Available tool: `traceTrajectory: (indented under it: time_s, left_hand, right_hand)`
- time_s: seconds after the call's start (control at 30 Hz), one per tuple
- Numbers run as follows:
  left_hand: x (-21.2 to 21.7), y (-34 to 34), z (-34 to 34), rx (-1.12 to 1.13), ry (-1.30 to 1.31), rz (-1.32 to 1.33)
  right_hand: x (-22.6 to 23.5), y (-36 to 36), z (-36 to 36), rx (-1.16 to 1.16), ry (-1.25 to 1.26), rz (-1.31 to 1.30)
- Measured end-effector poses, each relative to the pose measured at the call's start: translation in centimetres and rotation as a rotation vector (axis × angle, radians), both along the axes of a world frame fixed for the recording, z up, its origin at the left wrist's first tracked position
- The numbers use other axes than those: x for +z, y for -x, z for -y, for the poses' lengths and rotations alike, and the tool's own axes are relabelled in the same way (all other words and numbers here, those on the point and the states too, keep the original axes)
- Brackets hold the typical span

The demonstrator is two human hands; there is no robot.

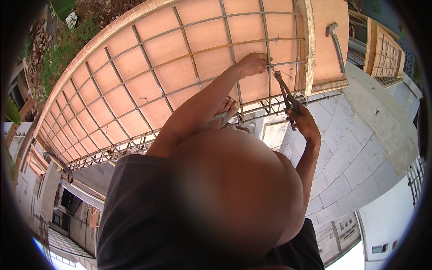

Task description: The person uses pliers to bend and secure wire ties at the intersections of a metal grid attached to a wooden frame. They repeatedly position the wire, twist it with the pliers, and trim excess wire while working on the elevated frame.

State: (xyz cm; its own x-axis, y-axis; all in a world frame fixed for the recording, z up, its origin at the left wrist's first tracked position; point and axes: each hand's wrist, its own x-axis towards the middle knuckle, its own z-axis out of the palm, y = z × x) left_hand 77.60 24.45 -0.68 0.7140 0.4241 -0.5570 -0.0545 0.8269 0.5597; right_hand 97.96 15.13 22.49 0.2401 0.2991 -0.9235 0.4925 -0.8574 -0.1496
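A grid of steel reinforcing bars (191,51) lies over orange-brown plywood panels (207,31). My left hand (253,65) is closed at a bar crossing near the grid's right end, fingertips against the upright bar. What it pinches is too small to make out. In my right hand (303,121) is a pair of long-handled pincers (285,92), gripped by the handles. Their jaws are at the same crossing, just right of my left fingers, beside thin tie wire (288,77). I cannot tell whether the jaws hold the wire.
A claw hammer (335,47) lies on plywood at the right, beyond a wooden edge board (309,45). My sandalled foot (229,108) is by the grid's near edge. Below right stands a grey block wall (342,153). Plants (58,63) and rubble are at the far left.
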Motion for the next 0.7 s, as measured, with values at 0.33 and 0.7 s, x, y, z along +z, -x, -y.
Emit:
traceTrajectory:
  time_s: [0.33, 0.7]
  left_hand:
    - [-1.0, -0.3, -0.4, 0.022, 0.060, 0.015]
    - [-1.1, -0.9, -0.5, 0.019, 0.095, -0.042]
  right_hand:
    - [-0.6, 0.1, -2.5, 0.067, 0.061, -0.050]
    - [-0.6, 5.1, -1.1, -0.246, -0.022, -0.194]
